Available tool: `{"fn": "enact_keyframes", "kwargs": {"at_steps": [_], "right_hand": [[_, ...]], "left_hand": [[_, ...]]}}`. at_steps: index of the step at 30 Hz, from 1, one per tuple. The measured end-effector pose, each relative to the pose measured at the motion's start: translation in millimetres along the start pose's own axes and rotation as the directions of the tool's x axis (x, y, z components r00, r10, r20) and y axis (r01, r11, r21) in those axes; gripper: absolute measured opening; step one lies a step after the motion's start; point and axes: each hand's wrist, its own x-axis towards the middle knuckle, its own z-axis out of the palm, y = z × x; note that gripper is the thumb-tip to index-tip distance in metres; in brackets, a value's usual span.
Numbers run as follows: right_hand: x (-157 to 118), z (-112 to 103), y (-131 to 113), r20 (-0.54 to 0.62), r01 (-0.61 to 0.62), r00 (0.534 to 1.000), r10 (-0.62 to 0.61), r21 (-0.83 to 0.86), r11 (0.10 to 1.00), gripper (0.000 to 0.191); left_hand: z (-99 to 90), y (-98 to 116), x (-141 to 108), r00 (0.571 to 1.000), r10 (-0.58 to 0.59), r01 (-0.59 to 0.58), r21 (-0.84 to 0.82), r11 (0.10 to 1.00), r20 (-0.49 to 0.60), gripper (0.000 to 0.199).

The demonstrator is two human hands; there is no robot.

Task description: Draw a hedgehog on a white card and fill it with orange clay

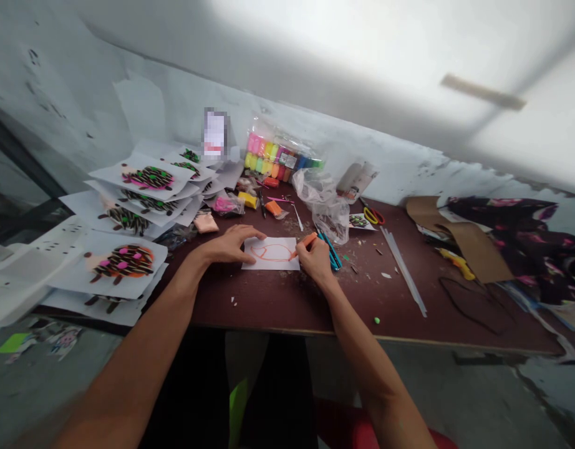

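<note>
A small white sheet of paper (269,264) lies on the dark red table, with an orange oval outline and a curved line near its left end. My left hand (232,243) rests at the sheet's left edge, thumb and fingers apart, holding nothing. My right hand (314,257) is closed on an orange marker (308,240), whose tip is at the right end of the oval. Just behind and right of my right hand, teal-handled tools (333,254) lie on the table.
Stacked sheets with hedgehog figures (123,265) stand at the left. Coloured clay packs (273,159), a crumpled plastic bag (322,202) and a phone (215,133) are at the back. Scissors (374,216), clear sticks (404,271) and a yellow cutter (457,263) lie rightward.
</note>
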Motion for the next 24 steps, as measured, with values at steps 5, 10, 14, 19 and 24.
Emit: {"fn": "enact_keyframes", "kwargs": {"at_steps": [5,10,14,19,24], "right_hand": [[0.1,-1.2,-0.4,0.003,-0.023,1.000,0.023,-0.016,1.000,0.028],[-0.1,-1.4,-0.3,-0.024,-0.030,0.999,0.030,-0.019,0.999,0.028],[0.1,-0.6,1.0,-0.043,-0.029,0.999,0.029,-0.001,1.000,0.026],[-0.2,-0.3,1.5,-0.037,-0.005,0.999,0.006,0.029,1.000,0.025],[-5.2,1.6,-6.6,-0.021,0.068,0.998,-0.066,0.181,0.981,0.023]], "left_hand": [[-1.3,2.0,-0.1,1.000,-0.001,0.001,0.008,1.000,0.014,0.069],[-1.9,1.5,-0.1,1.000,0.001,-0.001,0.010,1.000,0.026,0.069],[-0.9,-0.3,0.3,1.000,0.003,-0.003,0.015,1.000,0.017,0.069],[-0.5,-0.8,1.0,1.000,0.014,-0.014,0.011,1.000,0.010,0.069],[-0.5,0.3,1.0,1.000,0.015,-0.015,0.003,1.000,0.001,0.068]]}}
